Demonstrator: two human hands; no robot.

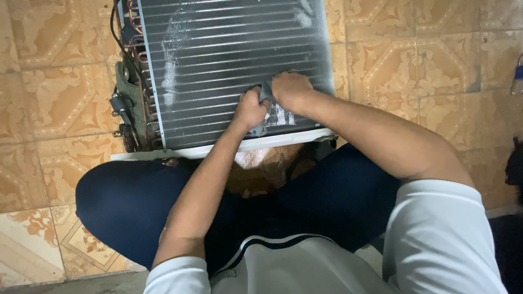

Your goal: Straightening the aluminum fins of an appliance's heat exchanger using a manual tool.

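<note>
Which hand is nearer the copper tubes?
Left. The left hand sits closer to the copper tubes at the coil's left end; the right hand is farther right.

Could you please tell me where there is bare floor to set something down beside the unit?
Bare tiled floor lies right of the finned coil, and more left of the copper pipes. It is crowded where both hands, left hand and right hand, meet.

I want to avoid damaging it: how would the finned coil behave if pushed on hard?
The finned coil looks delicate: its thin, close-set fins show pale, flattened-looking patches, so firm pressure probably bends them. The unit seems heavy and stable, resting flat on the tiled floor. The copper tubes probably kink if knocked.
</note>
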